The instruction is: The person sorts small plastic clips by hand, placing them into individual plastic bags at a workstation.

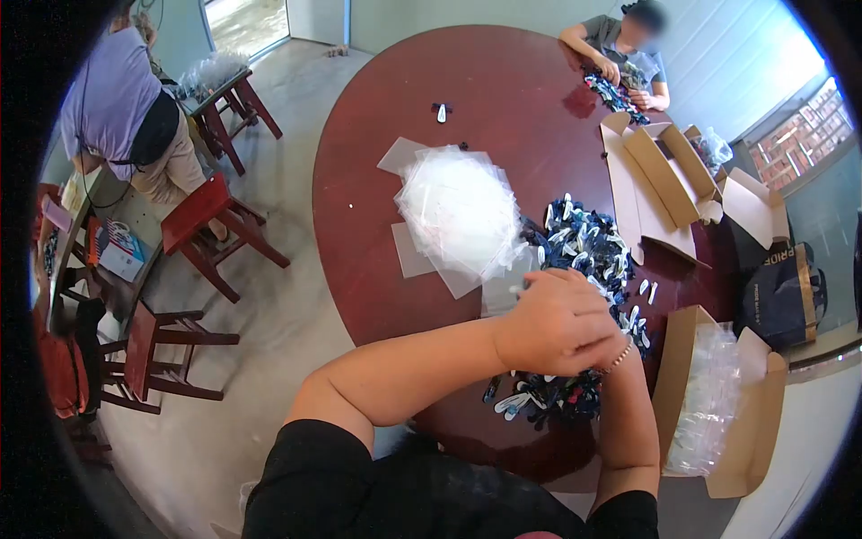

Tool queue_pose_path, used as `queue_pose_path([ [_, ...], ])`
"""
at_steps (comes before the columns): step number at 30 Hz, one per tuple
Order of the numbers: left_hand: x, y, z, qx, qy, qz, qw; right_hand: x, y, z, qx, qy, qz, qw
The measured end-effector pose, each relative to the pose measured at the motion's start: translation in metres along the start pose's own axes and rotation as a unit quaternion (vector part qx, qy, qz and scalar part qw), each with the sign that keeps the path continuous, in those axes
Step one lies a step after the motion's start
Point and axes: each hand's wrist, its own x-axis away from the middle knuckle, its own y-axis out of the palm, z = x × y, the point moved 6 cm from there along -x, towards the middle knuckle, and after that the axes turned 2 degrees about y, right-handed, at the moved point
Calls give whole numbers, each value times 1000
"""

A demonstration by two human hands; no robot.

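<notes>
My left hand [549,322] crosses in front of my right hand [575,277], fingers curled and closed; whatever they hold is hidden. Most of my right hand is covered by the left, so its fingers cannot be made out. A beaded bracelet [620,357] circles my right wrist. Both hands are above a heap of dark hair clips [584,238] with white and silver metal parts. More clips [548,395] lie beneath my forearms. Left of the hands spreads a pile of clear plastic bags [458,216].
An open cardboard box [678,404] holds plastic packs at right. Further back are another carton [664,175] and a dark bag [779,292]. Across the red table [377,117] sits a person [620,54] handling clips. Another person [126,99] stands left, near wooden stools [202,216].
</notes>
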Motion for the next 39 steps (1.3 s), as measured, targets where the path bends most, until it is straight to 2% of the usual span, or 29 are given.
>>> queue_pose_path([
  [1,2,-2,-7,12,-29,2,1000,3,-14,0,-86,44,10,995],
  [2,-1,-5,-9,3,-20,-2,1000,7,-22,5,-173,83,19,981],
  [3,-8,-14,-13,-16,-44,27,999,18,-20,24,-174,144,43,973],
  [4,-13,-24,-17,-37,-68,57,995,22,-33,25,-165,121,90,975],
  [5,-15,-27,-20,-69,-95,29,993,25,-48,24,-158,97,137,973],
  [6,-12,-26,-27,-49,-140,13,989,34,-56,29,-143,141,177,964],
  [8,2,-16,-47,43,-254,-26,966,43,-70,37,-206,189,235,931],
  [10,15,3,-60,105,-341,-113,927,56,-71,49,-309,203,274,888],
  [12,25,14,-68,127,-348,-131,920,63,-69,57,-369,206,290,859],
  [14,37,25,-69,147,-368,-186,899,69,-58,67,-341,255,258,867],
  [15,36,26,-66,155,-350,-167,909,65,-62,59,-325,266,228,878],
  [17,46,30,-72,170,-435,-200,861,62,-61,58,-333,246,218,884],
  [19,40,24,-69,109,-450,-195,864,66,-62,61,-304,257,290,870],
  [20,40,21,-71,88,-462,-187,863,66,-66,59,-274,221,331,875],
  [23,36,21,-72,114,-459,-170,864,73,-93,44,-98,173,438,877],
  [24,38,18,-73,120,-470,-143,863,77,-98,42,-98,175,444,873],
  [26,39,18,-73,114,-464,-144,866,75,-102,20,-30,65,420,905],
  [27,39,17,-72,110,-462,-139,869,70,-103,10,-43,25,417,908],
  [29,33,18,-64,72,-451,-168,874,61,-93,-1,-15,6,380,925],
  [30,30,17,-61,46,-436,-187,879,57,-87,-5,0,17,362,932],
  [31,30,17,-62,10,-376,-199,905,53,-85,-7,14,27,355,934],
  [33,36,16,-66,5,-312,-182,933,49,-77,-5,31,46,348,936],
  [35,32,16,-65,2,-299,-199,933,48,-72,-3,32,74,323,943],
  [37,31,14,-66,3,-323,-200,925,48,-72,-5,13,83,308,948],
  [39,25,16,-58,2,-271,-190,944,47,-71,-5,24,105,272,956],
])
